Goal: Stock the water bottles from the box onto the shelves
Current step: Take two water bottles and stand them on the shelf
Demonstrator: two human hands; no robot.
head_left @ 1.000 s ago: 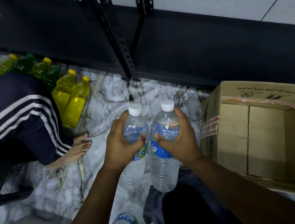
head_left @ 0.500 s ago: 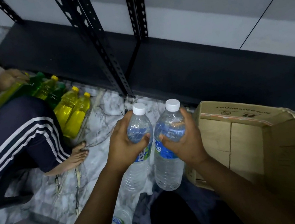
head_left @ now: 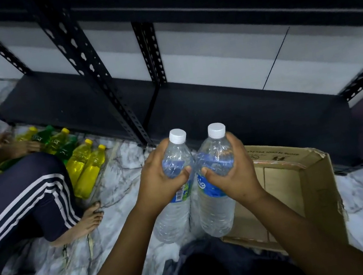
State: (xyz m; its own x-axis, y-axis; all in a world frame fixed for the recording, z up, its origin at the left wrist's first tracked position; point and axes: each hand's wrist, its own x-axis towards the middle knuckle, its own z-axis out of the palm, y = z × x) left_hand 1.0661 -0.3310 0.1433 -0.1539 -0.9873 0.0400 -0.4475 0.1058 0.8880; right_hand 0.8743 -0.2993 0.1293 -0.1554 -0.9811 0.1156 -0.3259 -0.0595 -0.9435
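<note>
Both bottles have risen a little toward the shelf [head_left: 230, 104] since a moment ago. Left hand [head_left: 159, 182] grips the left bottle [head_left: 175, 162] at its shoulder, right hand [head_left: 232, 172] grips the right bottle [head_left: 215, 158] the same way, upright and touching, probably to place them together. Nearby stands the box [head_left: 315, 186].
</note>
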